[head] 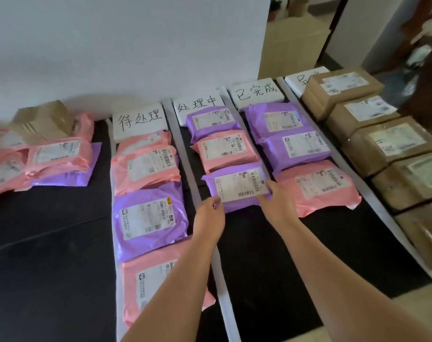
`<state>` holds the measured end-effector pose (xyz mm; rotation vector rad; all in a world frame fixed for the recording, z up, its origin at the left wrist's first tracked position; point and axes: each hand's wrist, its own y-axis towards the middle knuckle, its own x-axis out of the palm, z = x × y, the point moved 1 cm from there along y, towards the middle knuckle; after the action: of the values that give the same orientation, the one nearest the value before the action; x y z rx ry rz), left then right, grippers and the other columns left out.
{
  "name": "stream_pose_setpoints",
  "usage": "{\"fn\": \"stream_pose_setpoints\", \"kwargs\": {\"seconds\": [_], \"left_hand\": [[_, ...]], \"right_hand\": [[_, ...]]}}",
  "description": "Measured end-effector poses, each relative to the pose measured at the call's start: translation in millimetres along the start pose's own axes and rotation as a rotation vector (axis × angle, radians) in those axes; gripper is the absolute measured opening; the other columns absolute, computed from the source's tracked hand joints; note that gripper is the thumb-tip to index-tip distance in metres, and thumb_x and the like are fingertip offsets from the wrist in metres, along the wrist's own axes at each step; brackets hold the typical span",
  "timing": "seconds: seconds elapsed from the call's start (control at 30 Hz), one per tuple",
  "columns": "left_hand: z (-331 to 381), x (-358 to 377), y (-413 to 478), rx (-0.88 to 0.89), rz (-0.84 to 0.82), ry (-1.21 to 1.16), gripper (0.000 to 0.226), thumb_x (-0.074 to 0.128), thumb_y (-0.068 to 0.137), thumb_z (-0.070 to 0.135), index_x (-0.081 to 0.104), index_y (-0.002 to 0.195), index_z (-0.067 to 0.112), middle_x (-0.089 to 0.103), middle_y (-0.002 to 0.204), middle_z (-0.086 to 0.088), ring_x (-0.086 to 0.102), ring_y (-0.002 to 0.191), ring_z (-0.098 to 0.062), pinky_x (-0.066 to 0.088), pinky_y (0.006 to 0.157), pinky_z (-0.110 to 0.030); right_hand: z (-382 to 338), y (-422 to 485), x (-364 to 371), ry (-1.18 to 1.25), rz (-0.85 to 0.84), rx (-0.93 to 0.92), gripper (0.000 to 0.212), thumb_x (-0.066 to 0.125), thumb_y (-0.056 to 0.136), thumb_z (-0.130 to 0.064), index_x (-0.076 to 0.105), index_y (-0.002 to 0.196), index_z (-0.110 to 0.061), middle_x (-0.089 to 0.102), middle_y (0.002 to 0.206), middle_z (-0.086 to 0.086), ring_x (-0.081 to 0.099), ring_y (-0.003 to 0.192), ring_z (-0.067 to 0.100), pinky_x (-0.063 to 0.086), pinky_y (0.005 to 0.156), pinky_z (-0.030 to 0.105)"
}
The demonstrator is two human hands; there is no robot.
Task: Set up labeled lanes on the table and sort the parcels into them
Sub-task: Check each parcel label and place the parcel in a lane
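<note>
Third in the second lane, purple parcel (235,186) gripped at both near corners: left hand (208,218) fingers pinching, right hand (276,201) fingers curled around edge.

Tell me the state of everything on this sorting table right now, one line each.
purple parcel: label up, in second lane, held by both grips.
left grip: pinches its near left corner.
right grip: holds its right edge.
pile: unsorted, far left.
fourth label: partly covered by a box.

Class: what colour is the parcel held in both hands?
The parcel is purple, seen in the head view.
</note>
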<state>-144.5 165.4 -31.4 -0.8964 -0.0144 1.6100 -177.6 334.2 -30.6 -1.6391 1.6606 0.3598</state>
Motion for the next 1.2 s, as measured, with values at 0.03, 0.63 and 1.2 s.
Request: {"fn": "stream_pose_setpoints", "kwargs": {"seconds": [0.03, 0.63, 1.2], "left_hand": [[1.3, 3.2, 2.2, -0.005, -0.005, -0.010, 0.039, 0.043, 0.102, 0.016, 0.053, 0.140, 0.016, 0.061, 0.129, -0.004, 0.063, 0.085, -0.011, 0.045, 0.059, -0.012], [5.5, -22.1, -30.0, 0.105, 0.077, 0.005, 0.054, 0.047, 0.101, 0.016, 0.031, 0.153, 0.014, 0.028, 0.160, -0.006, 0.031, 0.145, -0.026, 0.032, 0.117, -0.038], [-141.0, -190.9, -148.5, 0.019, 0.377, -0.153, 0.046, 0.042, 0.103, 0.017, 0.042, 0.148, 0.026, 0.042, 0.154, 0.005, 0.047, 0.136, -0.017, 0.043, 0.110, -0.038]], "right_hand": [[-1.3, 5.3, -0.1, -0.013, -0.017, -0.013, 0.022, 0.048, 0.100, -0.027, 0.060, 0.118, -0.023, 0.065, 0.113, 0.001, 0.062, 0.105, 0.026, 0.054, 0.090, 0.046], [-31.5, -11.0, -1.2, -0.080, -0.021, -0.132, 0.052, 0.060, 0.096, -0.024, 0.042, 0.145, -0.020, 0.052, 0.140, 0.007, 0.052, 0.127, 0.026, 0.046, 0.104, 0.048], [-154.7, -200.3, 111.2, 0.022, -0.088, -0.377, 0.044, 0.057, 0.100, -0.025, 0.050, 0.142, -0.021, 0.055, 0.142, 0.003, 0.054, 0.125, 0.023, 0.046, 0.102, 0.039]]}}
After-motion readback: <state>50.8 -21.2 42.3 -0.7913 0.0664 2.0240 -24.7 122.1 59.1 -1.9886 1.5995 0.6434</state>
